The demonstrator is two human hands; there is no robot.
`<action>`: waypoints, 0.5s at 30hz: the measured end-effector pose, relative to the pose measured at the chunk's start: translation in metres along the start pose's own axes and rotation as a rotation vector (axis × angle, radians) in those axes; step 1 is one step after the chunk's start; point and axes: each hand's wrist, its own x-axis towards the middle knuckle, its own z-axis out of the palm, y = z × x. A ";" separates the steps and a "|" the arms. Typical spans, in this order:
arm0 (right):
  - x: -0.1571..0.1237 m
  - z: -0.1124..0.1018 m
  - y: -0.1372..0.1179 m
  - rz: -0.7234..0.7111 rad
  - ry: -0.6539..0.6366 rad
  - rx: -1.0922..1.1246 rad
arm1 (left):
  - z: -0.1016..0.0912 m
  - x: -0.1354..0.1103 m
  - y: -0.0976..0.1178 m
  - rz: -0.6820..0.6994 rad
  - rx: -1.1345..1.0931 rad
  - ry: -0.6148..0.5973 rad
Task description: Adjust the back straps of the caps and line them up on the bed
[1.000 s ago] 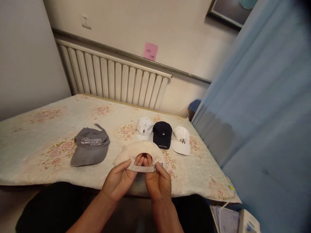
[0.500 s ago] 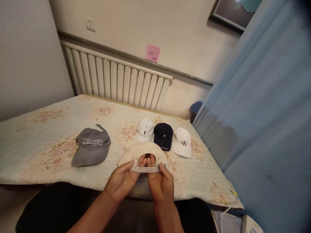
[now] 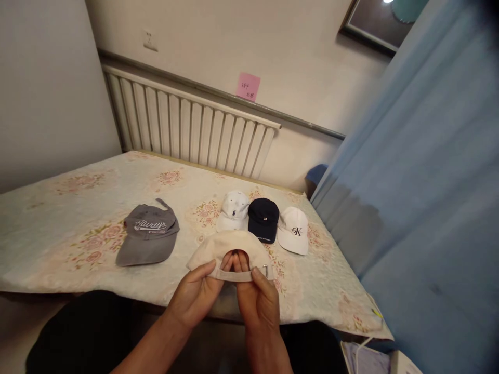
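Observation:
Between my two hands is a cream baseball cap (image 3: 218, 245), its back opening and strap facing me. My left hand (image 3: 197, 293) is closed on the left of the strap, thumb on top and fingertips inside the cap. My right hand (image 3: 257, 298) grips the other side, its thumb on the strap beside a metal buckle. Beyond the cap lie a white cap with a small dark emblem (image 3: 233, 208), a black cap (image 3: 263, 218) and a white cap with CK letters (image 3: 292, 231), side by side. To the left lies a grey cap (image 3: 146, 244) lettered "Always".
A flowered cover (image 3: 128, 179) spreads over the bed-like surface. Behind it are a radiator (image 3: 187, 124) and a wall with a pink note (image 3: 248, 86). A blue curtain (image 3: 424, 192) hangs along the right, with a box (image 3: 403, 362) below it.
My right thumb has shifted left along the strap, off the buckle, so the buckle shows more clearly. The cap stays in both hands; the other caps have not moved.

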 end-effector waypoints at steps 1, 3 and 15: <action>0.000 0.001 0.000 0.001 0.006 -0.017 | -0.001 0.000 0.000 -0.001 0.000 0.004; 0.000 0.002 0.000 0.004 0.019 -0.046 | -0.003 0.000 -0.001 0.004 0.003 0.009; -0.002 0.001 -0.005 0.024 0.049 -0.028 | 0.003 -0.009 -0.001 -0.009 0.003 -0.007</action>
